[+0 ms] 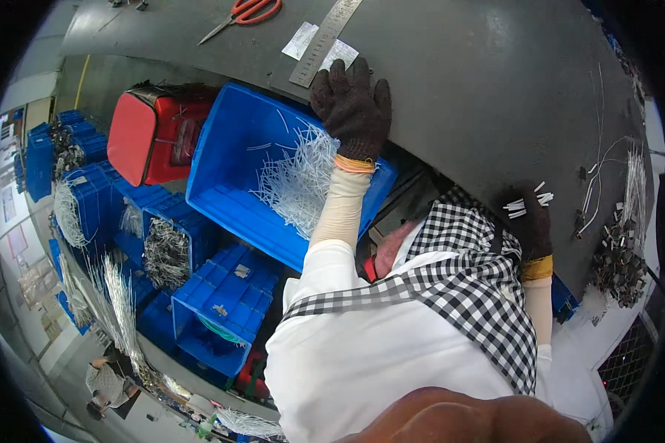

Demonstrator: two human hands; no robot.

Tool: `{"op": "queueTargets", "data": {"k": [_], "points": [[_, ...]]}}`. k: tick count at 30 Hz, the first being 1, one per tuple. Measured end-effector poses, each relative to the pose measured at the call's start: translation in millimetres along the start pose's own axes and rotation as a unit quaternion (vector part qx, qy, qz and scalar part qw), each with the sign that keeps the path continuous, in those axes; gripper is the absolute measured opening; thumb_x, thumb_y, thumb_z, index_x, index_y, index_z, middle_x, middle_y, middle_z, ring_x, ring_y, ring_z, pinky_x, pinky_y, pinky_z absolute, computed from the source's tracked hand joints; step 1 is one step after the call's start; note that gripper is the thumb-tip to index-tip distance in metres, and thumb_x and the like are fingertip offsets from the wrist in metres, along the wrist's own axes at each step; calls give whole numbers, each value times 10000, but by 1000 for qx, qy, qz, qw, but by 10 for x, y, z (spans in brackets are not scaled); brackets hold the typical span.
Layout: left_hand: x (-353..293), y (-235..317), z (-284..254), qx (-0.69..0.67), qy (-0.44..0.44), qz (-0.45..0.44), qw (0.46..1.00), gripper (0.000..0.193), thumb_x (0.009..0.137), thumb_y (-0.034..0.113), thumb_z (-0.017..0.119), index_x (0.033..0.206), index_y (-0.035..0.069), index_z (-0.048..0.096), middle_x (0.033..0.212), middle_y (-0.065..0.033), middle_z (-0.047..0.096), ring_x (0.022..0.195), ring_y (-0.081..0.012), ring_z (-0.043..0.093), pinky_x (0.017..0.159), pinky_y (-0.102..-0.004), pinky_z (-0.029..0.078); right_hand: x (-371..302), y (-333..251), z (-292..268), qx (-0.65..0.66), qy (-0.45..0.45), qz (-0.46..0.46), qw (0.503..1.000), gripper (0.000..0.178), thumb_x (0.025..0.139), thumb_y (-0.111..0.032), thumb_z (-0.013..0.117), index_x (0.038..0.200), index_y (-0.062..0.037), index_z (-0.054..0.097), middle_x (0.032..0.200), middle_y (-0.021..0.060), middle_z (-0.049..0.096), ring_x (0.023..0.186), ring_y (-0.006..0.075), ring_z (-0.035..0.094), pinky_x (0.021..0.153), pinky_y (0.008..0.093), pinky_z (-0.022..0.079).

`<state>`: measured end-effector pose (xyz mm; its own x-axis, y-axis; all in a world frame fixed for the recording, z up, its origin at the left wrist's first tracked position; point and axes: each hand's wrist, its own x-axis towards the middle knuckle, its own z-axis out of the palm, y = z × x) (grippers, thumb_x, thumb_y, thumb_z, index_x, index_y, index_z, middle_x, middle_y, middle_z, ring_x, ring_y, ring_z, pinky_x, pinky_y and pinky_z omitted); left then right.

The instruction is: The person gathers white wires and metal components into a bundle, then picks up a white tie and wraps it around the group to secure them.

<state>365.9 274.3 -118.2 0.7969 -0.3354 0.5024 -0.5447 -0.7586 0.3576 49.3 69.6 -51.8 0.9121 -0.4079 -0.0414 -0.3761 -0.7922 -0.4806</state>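
Observation:
My left hand [353,111], in a dark knitted glove, lies with fingers spread at the table's near edge. Its fingertips are beside a steel ruler [324,43] that rests across white paper slips [301,40]. Under my left wrist stands a blue bin [229,177] with a heap of thin white tube pieces [299,181] inside. At the right, my dark-gloved right hand [533,229] is closed around several short white tubes [528,203], whose ends stick out from the fingers. Its thumb and palm are hard to make out.
Red-handled scissors [253,10] lie at the table's far left. On the dark table's [465,96] right side are loose white wires [595,177] and a pile of wires with dark connectors [619,262]. A red container [133,136] and stacked blue bins [225,295] stand left.

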Motion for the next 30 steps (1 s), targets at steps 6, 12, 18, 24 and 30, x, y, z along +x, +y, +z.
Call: {"op": "queueTargets", "data": {"k": [6,12,18,24,30], "points": [[11,-6,-15,-14,10,3,1000,468,806,377,655,1185,103,633,1263,-155,490,1190,-382,411,1000,-543,315,111,-233,-58,50,-41,35,997,403,752,-18,773,1105,-91,593,974,72,691,886,230,695,744,324,556],[17,-13,8,-28,21,5,999,459,803,379,659,1176,112,639,1257,-154,494,1197,-382,410,1007,-537,315,-20,73,81,51,-5,-4,999,419,743,-115,804,1103,-102,591,989,73,682,917,249,680,767,345,538],[14,20,-84,-1,0,8,1000,471,801,364,663,1192,104,629,1273,-165,488,1215,-387,403,1027,-524,316,-34,-32,-6,407,-18,256,877,269,859,-102,701,1107,-78,599,1074,95,668,987,255,663,848,364,528],[-69,247,-194,4,38,23,999,504,827,366,644,1225,62,587,1278,-203,505,1222,-418,425,1043,-519,331,-191,68,-146,763,18,211,611,396,1011,-330,499,1212,1,582,1256,186,600,1186,311,566,1068,419,422],[-430,1691,-577,-328,-210,179,904,371,949,248,550,1240,17,560,1200,-207,590,1085,-326,581,918,-398,476,-454,65,-433,561,119,157,804,370,1013,-222,481,1268,28,576,1306,161,584,1213,247,560,1050,370,427]]}}
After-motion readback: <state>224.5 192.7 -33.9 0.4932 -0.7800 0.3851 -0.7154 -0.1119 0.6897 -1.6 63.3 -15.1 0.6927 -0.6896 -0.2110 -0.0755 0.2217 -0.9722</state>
